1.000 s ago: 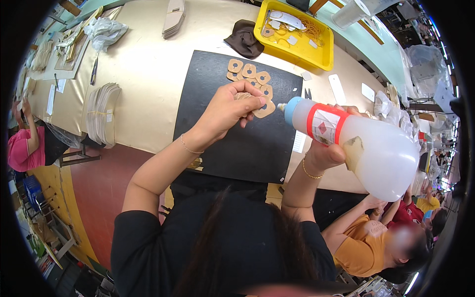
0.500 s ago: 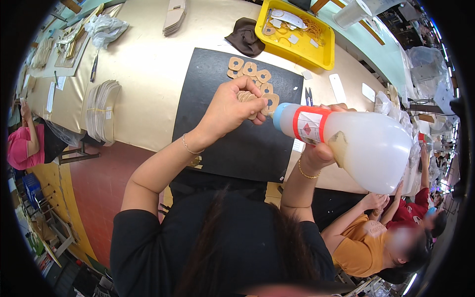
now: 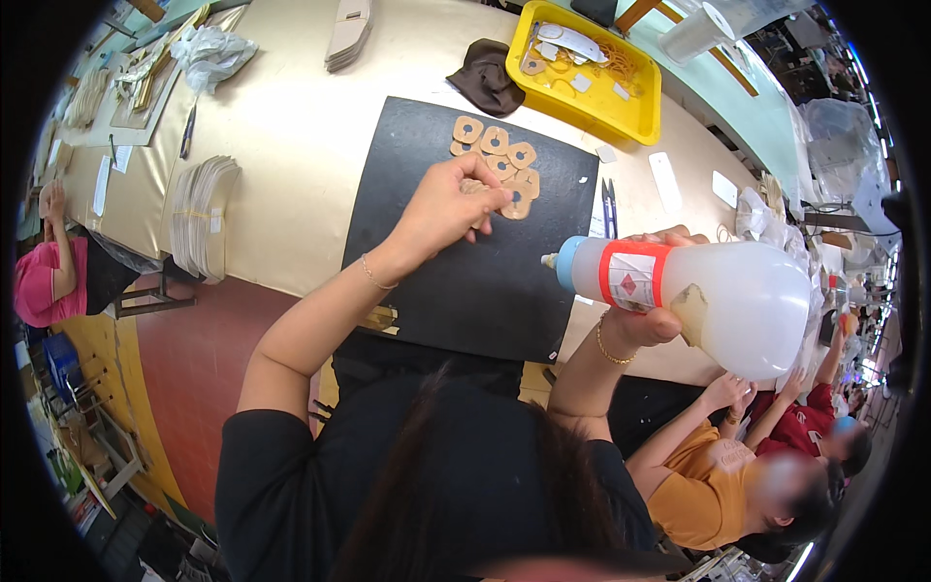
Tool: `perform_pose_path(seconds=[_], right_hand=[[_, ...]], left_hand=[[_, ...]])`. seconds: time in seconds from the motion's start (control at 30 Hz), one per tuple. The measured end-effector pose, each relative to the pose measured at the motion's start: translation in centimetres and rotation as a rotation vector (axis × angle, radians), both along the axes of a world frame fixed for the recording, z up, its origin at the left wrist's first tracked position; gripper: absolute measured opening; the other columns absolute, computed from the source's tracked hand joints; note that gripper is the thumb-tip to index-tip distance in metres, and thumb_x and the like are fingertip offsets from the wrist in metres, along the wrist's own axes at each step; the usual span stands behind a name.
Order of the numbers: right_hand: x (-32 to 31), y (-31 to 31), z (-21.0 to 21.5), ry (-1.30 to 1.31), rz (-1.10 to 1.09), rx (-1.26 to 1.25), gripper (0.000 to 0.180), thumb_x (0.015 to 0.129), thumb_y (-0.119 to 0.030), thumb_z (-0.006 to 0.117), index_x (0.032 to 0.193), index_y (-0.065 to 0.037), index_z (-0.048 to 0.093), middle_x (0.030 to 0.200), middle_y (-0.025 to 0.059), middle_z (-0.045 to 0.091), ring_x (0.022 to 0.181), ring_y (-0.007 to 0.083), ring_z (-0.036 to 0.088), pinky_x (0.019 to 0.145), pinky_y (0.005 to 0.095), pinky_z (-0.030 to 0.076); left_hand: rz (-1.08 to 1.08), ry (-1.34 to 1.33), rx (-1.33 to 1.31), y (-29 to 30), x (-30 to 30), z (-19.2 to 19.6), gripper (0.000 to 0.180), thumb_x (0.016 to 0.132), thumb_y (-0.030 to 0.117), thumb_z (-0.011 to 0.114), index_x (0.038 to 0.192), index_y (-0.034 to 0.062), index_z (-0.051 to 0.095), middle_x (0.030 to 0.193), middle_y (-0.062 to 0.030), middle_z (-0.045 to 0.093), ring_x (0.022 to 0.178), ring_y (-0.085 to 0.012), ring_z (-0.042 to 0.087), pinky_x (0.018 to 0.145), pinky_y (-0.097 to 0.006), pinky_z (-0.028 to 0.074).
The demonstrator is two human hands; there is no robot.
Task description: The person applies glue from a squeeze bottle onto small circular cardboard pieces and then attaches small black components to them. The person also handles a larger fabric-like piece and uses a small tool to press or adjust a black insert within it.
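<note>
Nearest, on the right, the right hand [image 3: 648,320] is clenched around a large translucent white squeeze bottle [image 3: 722,291] with a red band and a blue nozzle. The bottle lies almost level in the air, its nozzle pointing left over the right edge of a black mat [image 3: 456,281]. The hand wraps the bottle's neck end from below, with fingertips showing over the top.

Farther in, the left hand [image 3: 446,209] reaches over the mat with its fingers pinched on one tan ring-shaped piece [image 3: 475,186] at the near end of a cluster of tan ring-shaped pieces [image 3: 499,155] lying on the far part of the mat. The mat rests on a cream table [image 3: 291,145].

On the left, a stack of pale flat pieces [image 3: 204,218] sits near the table's edge. Beyond the mat lie a dark brown cloth [image 3: 485,80] and, to its right, a yellow tray [image 3: 645,102] holding small parts. To the near right, other people sit at the same table.
</note>
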State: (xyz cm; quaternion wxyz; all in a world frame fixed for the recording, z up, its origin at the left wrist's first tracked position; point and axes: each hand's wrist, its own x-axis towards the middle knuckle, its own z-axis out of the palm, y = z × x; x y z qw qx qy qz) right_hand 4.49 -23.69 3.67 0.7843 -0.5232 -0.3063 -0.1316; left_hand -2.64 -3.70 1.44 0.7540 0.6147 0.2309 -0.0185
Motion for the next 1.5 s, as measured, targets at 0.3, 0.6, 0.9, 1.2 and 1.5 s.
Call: perform_pose_path(seconds=[0.3, 0.6, 0.9, 1.2, 1.5], right_hand=[[-0.3, -0.3, 0.4, 0.016, -0.031, -0.073, 0.085, 0.064, -0.059, 0.077, 0.111, 0.005, 0.049, 0.098, 0.0102, 0.054, 0.086, 0.0185, 0.061, 0.073, 0.0326, 0.057], [-0.3, 0.4, 1.2, 0.063, -0.092, 0.031, 0.085, 0.068, -0.059, 0.075, 0.117, 0.004, 0.045, 0.106, 0.0122, 0.055, 0.092, 0.0224, 0.063, 0.076, 0.0365, 0.059], [0.1, 1.8, 2.0, -0.015, -0.280, -0.084, 0.094, 0.066, -0.064, 0.070, 0.124, 0.002, 0.036, 0.110, 0.0158, 0.056, 0.094, 0.0255, 0.064, 0.080, 0.0414, 0.059], [-0.1, 2.7, 1.2, -0.049, -0.195, -0.168, 0.092, 0.063, -0.061, 0.074, 0.122, 0.001, 0.040, 0.111, 0.0153, 0.055, 0.095, 0.0251, 0.062, 0.081, 0.0386, 0.057], [-0.2, 2.4, 2.1, -0.004, -0.269, -0.095, 0.094, 0.057, -0.065, 0.077, 0.114, 0.004, 0.050, 0.102, 0.0114, 0.053, 0.095, 0.0222, 0.060, 0.085, 0.0359, 0.053]], left_hand=[[0.157, 0.023, 0.186, 4.5, 2.1, -2.0, 0.032, 0.083, 0.014, 0.070, 0.104, 0.0009, 0.051, 0.079, -0.0051, 0.059, 0.067, -0.0102, 0.060, 0.052, -0.021, 0.048], [-0.013, -0.111, -0.505, 2.3, -0.2, 0.6, 0.039, 0.086, 0.008, 0.063, 0.120, -0.0039, 0.048, 0.111, -0.0198, 0.061, 0.105, -0.0263, 0.062, 0.087, -0.033, 0.056], [-0.071, -0.026, -0.156, -0.4, -0.2, 2.2, 0.020, 0.082, 0.011, 0.070, 0.093, -0.0015, 0.059, 0.081, -0.0106, 0.065, 0.064, -0.0133, 0.064, 0.053, -0.022, 0.052], [-0.077, -0.030, -0.169, -1.2, -0.4, 3.2, 0.018, 0.082, 0.008, 0.069, 0.092, -0.0025, 0.059, 0.076, -0.0093, 0.064, 0.060, -0.0118, 0.062, 0.054, -0.023, 0.052], [-0.043, -0.044, -0.312, -1.2, -0.6, 3.2, 0.016, 0.086, 0.012, 0.064, 0.092, -0.0013, 0.059, 0.082, -0.0100, 0.064, 0.066, -0.0148, 0.065, 0.058, -0.025, 0.055]])
